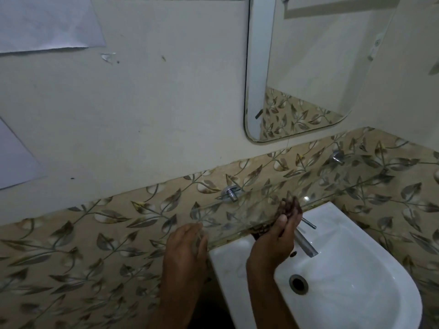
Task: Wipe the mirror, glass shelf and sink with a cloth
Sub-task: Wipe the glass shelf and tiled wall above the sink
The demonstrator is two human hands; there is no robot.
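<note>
A clear glass shelf (pixel 240 217) runs along the leaf-patterned tiles, held by chrome brackets (pixel 230 192). My right hand (pixel 276 241) is shut on a dark brown cloth (pixel 290 206), which is pressed over the shelf's front edge above the sink. Part of the cloth hangs below the glass. My left hand (pixel 187 250) holds the shelf's front edge near its left end, fingers curled over the glass. The white sink (pixel 356 281) lies below at the lower right, with its drain visible. The rounded mirror (pixel 306 67) hangs on the wall at the upper right.
A chrome tap (pixel 306 244) juts over the sink basin just right of my right hand. A second shelf bracket (pixel 337 157) sits on the tiles further right. Paper sheets (pixel 45 22) are stuck to the plain wall at the upper left.
</note>
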